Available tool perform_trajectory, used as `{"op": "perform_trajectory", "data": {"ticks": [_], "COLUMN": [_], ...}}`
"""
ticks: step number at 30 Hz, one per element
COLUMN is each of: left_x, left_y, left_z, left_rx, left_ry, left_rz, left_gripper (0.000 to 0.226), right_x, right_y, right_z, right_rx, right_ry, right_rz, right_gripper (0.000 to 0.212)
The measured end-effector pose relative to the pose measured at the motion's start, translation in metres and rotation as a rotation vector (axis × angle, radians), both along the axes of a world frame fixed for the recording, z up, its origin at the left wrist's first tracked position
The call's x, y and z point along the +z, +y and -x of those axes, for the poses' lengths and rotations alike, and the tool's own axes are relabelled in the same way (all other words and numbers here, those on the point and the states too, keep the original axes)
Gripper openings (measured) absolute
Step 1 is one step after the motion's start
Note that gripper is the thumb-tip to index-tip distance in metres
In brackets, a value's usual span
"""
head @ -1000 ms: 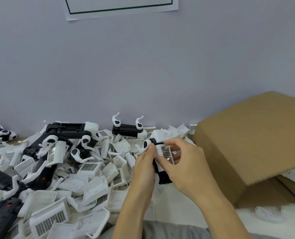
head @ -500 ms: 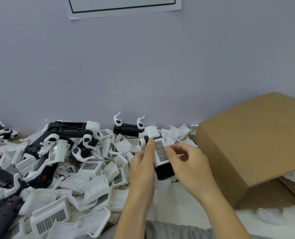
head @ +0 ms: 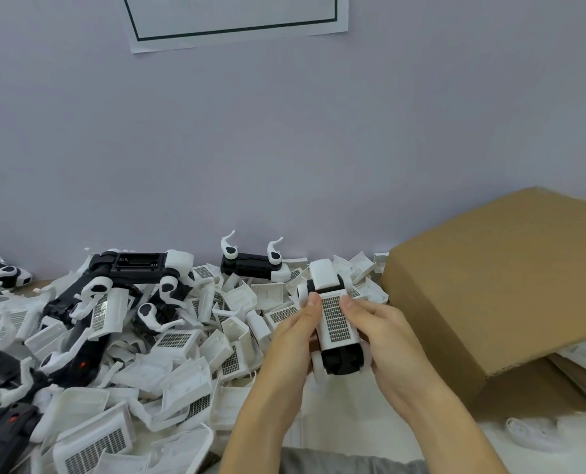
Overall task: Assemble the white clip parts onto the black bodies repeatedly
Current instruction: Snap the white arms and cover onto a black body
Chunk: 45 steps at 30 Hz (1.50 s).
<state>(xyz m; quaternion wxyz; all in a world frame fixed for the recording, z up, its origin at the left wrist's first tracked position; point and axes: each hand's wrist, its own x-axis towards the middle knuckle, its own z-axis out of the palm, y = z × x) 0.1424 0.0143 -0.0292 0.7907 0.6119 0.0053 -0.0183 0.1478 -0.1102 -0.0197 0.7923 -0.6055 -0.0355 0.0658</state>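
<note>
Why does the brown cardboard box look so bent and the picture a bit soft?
Head view: wide-angle lens bows the brown cardboard box near the edge; lighting is flat, shadows faint, no glare; both hands and the white grid-patterned clip look slightly soft.

Light was even, soft, diffuse; shadows faint. No glare. Wide-angle bending showed at edges. Slight softness throughout, white parts pile (head: 168, 364) near overexposed.

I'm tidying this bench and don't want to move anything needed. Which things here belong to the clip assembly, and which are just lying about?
Part of the job:
- black plastic body with white grid-patterned clip, held by left hand and right hand
- heap of loose white plastic clip parts
- other black bodies

Just lying about:
- brown cardboard box
- white paper sheet on the wall
</note>
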Motion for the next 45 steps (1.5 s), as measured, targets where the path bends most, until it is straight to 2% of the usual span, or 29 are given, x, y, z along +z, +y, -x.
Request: {"op": "perform_trajectory", "data": {"ticks": [4, 8, 12, 17, 20, 22, 26, 29, 32, 37, 42, 45], "left_x": [-0.001, -0.002, -0.004, 0.002, 0.003, 0.000, -0.004, -0.007, -0.008, -0.007, -0.002, -0.005], "left_y": [-0.002, -0.003, -0.007, -0.006, -0.008, -0.008, -0.005, -0.005, -0.006, -0.008, -0.004, -0.003], "left_z": [-0.001, -0.004, -0.004, 0.001, 0.002, 0.000, 0.000, -0.003, -0.005, -0.004, -0.001, 0.000], "left_rx": [0.033, 0.142, 0.196, 0.220, 0.213, 0.191, 0.083, 0.147, 0.197, 0.199, 0.022, -0.030], "left_ry": [-0.002, -0.021, -0.035, -0.079, -0.087, -0.099, -0.109, -0.060, -0.003, -0.031, 0.016, -0.037], "left_rz": [0.079, 0.087, 0.027, -0.146, -0.156, -0.115, -0.055, -0.058, -0.028, -0.013, 0.160, 0.086], "left_gripper": [0.047, 0.049, 0.057, 0.075, 0.077, 0.071, 0.044, 0.030, 0.036, 0.035, 0.038, 0.028], "right_x": [-0.002, -0.004, -0.006, -0.009, -0.010, -0.011, -0.011, -0.009, -0.010, -0.009, -0.007, -0.008], "right_y": [0.006, 0.011, 0.016, 0.023, 0.024, 0.024, 0.020, 0.013, 0.013, 0.012, 0.002, -0.002], "right_z": [0.001, 0.002, 0.001, 0.000, -0.001, -0.001, -0.003, -0.002, -0.003, -0.004, -0.004, -0.003], "right_rx": [-0.045, -0.027, -0.081, -0.167, -0.194, -0.194, -0.170, -0.068, -0.095, -0.102, -0.028, -0.036], "right_ry": [-0.083, -0.109, -0.104, -0.044, -0.044, -0.045, -0.027, -0.002, -0.043, -0.083, -0.046, -0.071], "right_rz": [0.087, 0.042, 0.006, 0.017, 0.006, -0.008, -0.055, -0.090, -0.001, 0.030, 0.008, 0.035], "right_gripper": [0.027, 0.023, 0.028, 0.028, 0.026, 0.026, 0.029, 0.029, 0.022, 0.022, 0.024, 0.023]}}
